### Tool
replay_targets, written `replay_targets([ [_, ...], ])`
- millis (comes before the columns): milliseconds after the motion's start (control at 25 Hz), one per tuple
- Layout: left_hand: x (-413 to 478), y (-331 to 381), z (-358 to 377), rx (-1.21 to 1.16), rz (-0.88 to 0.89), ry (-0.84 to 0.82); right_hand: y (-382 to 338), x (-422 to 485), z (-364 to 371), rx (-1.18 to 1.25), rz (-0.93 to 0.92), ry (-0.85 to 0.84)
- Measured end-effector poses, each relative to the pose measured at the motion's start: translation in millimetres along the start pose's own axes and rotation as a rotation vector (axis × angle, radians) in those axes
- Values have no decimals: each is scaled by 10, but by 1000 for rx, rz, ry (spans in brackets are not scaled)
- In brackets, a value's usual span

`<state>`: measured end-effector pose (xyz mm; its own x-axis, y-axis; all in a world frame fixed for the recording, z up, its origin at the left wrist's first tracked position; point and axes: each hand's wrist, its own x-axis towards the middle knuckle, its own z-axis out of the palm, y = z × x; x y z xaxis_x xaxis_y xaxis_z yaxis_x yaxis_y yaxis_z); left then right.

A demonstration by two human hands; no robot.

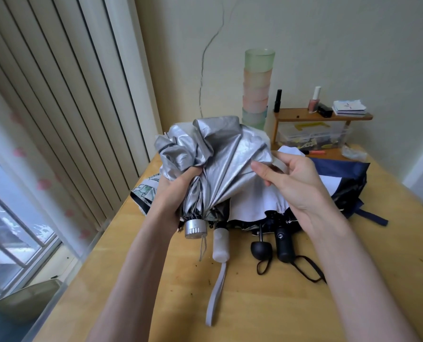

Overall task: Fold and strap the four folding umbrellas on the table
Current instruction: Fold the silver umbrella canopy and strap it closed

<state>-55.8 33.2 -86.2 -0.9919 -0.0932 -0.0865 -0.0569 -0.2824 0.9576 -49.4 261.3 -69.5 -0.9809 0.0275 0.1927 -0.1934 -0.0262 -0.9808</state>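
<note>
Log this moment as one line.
left hand: grips silver umbrella above handle | right hand: pinches its canopy | other umbrellas: lying on table

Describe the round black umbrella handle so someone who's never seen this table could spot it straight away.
On the wooden table, three handles stick out toward the person from the umbrella pile. The middle one, between the white handle and the black cylinder handle, is the knob handle. It alone is a black ball on a thin stem.
</note>
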Motion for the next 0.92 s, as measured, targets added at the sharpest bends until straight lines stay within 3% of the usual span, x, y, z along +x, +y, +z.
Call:
replay_targets([
  [120,35,-6,-26,76,47,24,-15,7,65,125,-21,10],
  [240,40,-41,17,150,122,48,-24,31,93,442,-16,-46],
  [360,33,-46,14,40,74,5,-42,27,30,498,-61,-5],
  [560,42,-50,-118,-175,-143,-42,23,38,-183,37,-151,262],
  [800,86,-49,-268,-152,-114,16,58,55,-118,-421,-194,58],
  [920,73,-50,-260,-174,-96,5,25,49,-76,-264,4,-65],
])
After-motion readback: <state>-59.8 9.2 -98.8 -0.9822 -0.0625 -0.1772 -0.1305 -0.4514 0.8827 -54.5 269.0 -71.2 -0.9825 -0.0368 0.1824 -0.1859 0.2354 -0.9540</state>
